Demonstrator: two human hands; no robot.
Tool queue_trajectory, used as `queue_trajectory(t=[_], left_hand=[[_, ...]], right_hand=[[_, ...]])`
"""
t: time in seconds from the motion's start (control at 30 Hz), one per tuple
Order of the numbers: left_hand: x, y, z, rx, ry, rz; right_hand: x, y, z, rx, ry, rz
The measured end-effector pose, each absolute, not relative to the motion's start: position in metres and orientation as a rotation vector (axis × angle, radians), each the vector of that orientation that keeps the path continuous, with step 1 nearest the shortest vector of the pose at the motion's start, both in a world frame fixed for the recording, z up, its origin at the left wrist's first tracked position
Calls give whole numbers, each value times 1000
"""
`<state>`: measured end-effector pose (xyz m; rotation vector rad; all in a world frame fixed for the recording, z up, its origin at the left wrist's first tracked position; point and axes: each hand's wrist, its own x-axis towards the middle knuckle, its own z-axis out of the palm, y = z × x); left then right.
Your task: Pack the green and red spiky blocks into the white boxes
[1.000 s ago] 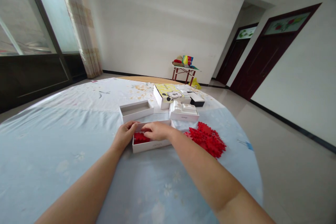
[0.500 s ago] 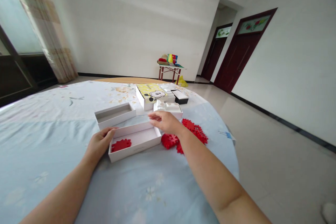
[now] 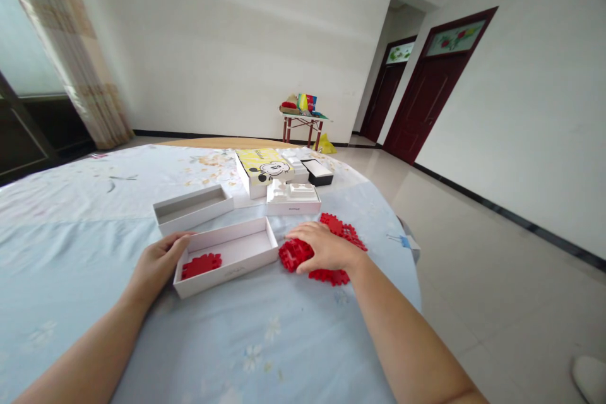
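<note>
My left hand (image 3: 158, 265) is closed on the left wall of an open white box (image 3: 250, 243). Inside that box, at its left end, lies a flat red toothed plastic piece (image 3: 202, 264). My right hand (image 3: 326, 247) rests over the pile to the box's right, thumb and fingers apart around a clump of red interlocking pieces (image 3: 294, 255). More red toothed pieces (image 3: 349, 233) spread out behind and below that hand, partly covered by it.
Behind the white box lies an empty box lid (image 3: 194, 207). Farther back stand a white box with a moulded insert (image 3: 294, 199), a yellow cartoon box (image 3: 262, 170) and a small black-and-white box (image 3: 318, 172). The round table's cloth (image 3: 265, 353) drops off at the right.
My right hand has moved from above the white box's far right corner down and right onto the red pieces. My left hand stays at the box's left wall.
</note>
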<state>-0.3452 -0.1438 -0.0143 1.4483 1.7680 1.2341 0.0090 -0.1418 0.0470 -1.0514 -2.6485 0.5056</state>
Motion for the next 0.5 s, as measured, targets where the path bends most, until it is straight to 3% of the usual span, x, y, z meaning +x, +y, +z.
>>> queue_trajectory(t=[0.5], left_hand=[[-346,-144,-14,1519,1807,1220]], right_hand=[[5,-139,42,-1095,-2595,498]])
